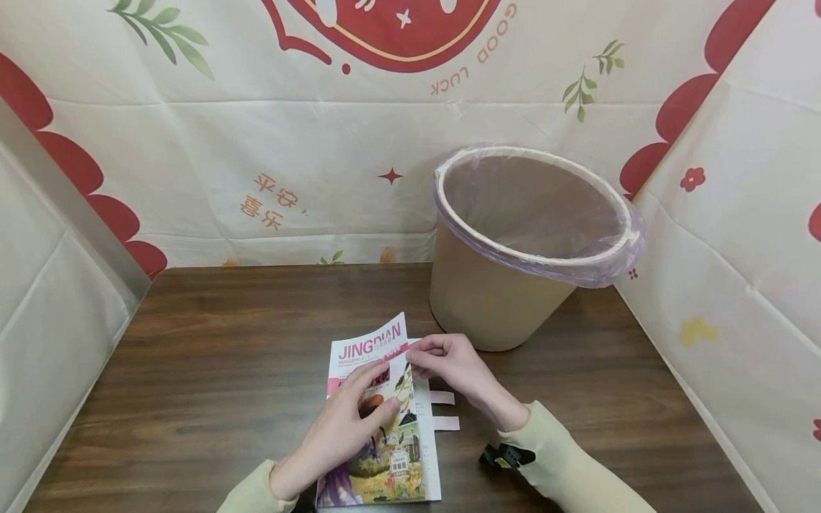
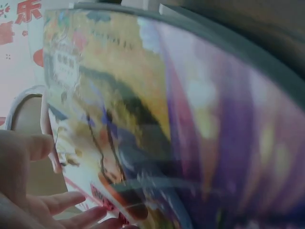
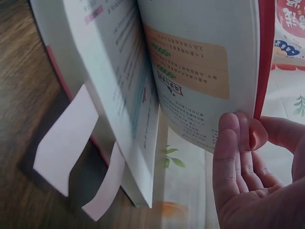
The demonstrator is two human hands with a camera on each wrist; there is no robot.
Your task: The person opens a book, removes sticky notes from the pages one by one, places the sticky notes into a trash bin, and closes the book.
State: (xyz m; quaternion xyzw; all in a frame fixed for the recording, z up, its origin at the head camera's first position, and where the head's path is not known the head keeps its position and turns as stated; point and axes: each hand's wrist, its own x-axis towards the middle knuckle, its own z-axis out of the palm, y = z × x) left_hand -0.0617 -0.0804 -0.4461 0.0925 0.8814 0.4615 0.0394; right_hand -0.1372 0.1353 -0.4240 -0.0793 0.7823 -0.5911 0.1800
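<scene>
A paperback book with a colourful illustrated cover lies on the table, its front part partly lifted. My left hand rests on the cover, fingers spread and fairly straight; the left wrist view shows the hand beside the blurred cover. With thumb and fingers my right hand pinches the cover and some pages at the right edge. Printed pages stand parted in the right wrist view, near the pinching hand. Two pale pink paper strips stick out from the book's right side.
A beige waste bin lined with a translucent purple bag stands behind the right hand. The dark wooden table meets a printed cloth backdrop at the rear. Below the right wrist lies a black strap.
</scene>
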